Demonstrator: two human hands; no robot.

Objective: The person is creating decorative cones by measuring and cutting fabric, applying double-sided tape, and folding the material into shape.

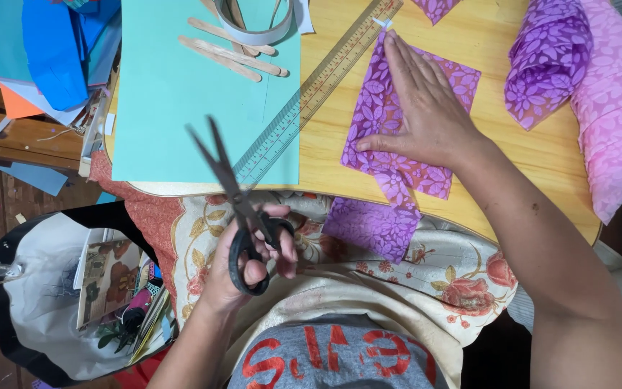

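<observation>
Scissors point(235, 205) with black handles sit in the left hand point(250, 270), fingers through the loops, blades spread apart and pointing up and away over the near edge of the table point(512, 155). The blades have nothing between them. Right hand point(426, 108) lies flat, fingers together and stretched out, pressing down on a purple flowered sheet point(386, 144); it grips nothing, only holds the sheet against the wood. That sheet lies near the table's front edge, and its lower strip hangs over the edge onto a flowered cloth point(462, 277) across the lap. Just left of the sheet a long ruler point(318, 90) runs at a slant, one end on a pale green sheet of paper point(174, 94). Flat wooden sticks point(235, 50) rest on that green paper near its far end, beside a curled strip. Rolled purple fabric point(545, 57) and folded pink fabric point(617, 115) lie at the right of the table. Blue paper point(55, 50) is stacked at the far left, and a bag point(30, 288) of supplies stands on the floor below it.
</observation>
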